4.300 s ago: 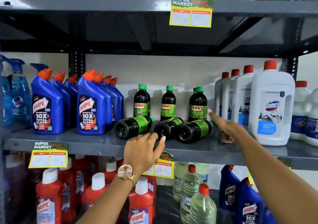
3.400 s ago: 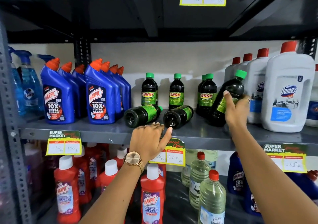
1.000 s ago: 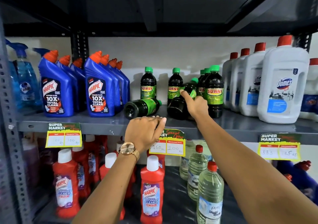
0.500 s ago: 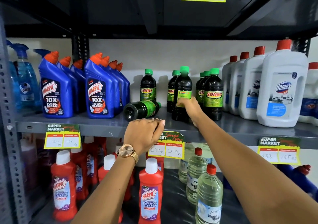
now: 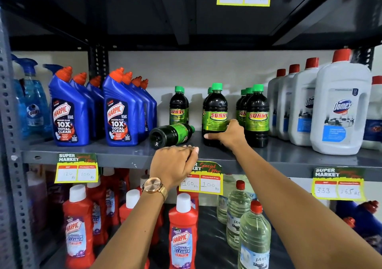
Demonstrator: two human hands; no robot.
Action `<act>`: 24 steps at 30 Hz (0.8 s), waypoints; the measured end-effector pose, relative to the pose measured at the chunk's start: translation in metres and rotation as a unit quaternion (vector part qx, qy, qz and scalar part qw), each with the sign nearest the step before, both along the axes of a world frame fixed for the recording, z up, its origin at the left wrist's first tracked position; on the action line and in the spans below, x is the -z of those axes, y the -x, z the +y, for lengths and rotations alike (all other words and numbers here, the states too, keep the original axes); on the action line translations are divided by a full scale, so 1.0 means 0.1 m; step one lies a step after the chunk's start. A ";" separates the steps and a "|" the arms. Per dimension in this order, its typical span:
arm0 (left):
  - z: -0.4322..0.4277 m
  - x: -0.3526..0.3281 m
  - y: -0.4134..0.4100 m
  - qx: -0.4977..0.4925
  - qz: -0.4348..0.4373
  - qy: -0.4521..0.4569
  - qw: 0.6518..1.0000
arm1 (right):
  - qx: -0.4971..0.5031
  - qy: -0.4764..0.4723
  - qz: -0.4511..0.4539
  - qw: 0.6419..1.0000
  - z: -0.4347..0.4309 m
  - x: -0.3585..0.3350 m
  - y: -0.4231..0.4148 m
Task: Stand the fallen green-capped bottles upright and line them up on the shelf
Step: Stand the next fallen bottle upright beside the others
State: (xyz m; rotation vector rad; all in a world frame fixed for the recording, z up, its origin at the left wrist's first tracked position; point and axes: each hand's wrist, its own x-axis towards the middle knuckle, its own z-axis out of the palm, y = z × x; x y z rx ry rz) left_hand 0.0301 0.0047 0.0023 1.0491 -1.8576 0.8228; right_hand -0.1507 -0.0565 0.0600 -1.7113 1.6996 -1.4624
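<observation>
One dark green-capped bottle lies on its side on the grey shelf, base toward me. My right hand grips the lower part of an upright green-capped bottle in the middle row. More of these bottles stand upright: one at the left back and a row at the right. My left hand rests on the shelf's front edge, fingers curled, just below the fallen bottle and holding nothing.
Blue Harpic bottles stand left of the green-capped ones, white Domex jugs to the right. Price tags hang on the shelf edge. Red bottles and clear bottles fill the shelf below.
My right hand has tipped the second fallen bottle up and set it standing in the middle row, and now grips it lower down. Earlier it stood the right one up. My left hand stayed put.
</observation>
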 end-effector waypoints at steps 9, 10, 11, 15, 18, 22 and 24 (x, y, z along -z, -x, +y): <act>0.05 -0.02 0.01 -0.003 0.009 -0.018 1.000 | 0.022 0.004 0.057 0.998 0.05 0.00 -0.02; 0.07 -0.02 0.02 -0.009 0.013 -0.027 1.000 | 0.023 0.006 0.054 0.998 0.03 0.00 -0.01; 0.08 -0.02 0.02 -0.013 0.016 -0.039 0.999 | 0.020 0.008 0.044 0.999 0.03 0.00 -0.01; 0.15 -0.06 -0.01 0.011 0.014 -0.087 0.996 | 0.034 0.050 -0.006 0.998 0.06 -0.02 -0.01; 0.23 -0.03 -0.17 0.104 0.070 -0.085 0.988 | 0.081 0.204 -0.006 0.976 0.14 -0.06 -0.01; 0.23 0.09 -0.69 0.045 0.095 -0.009 0.994 | 0.009 0.370 0.162 0.915 0.30 -0.11 -0.18; 0.20 0.09 -0.95 -0.022 0.094 -0.042 0.994 | -0.028 0.373 0.272 0.886 0.38 -0.08 -0.36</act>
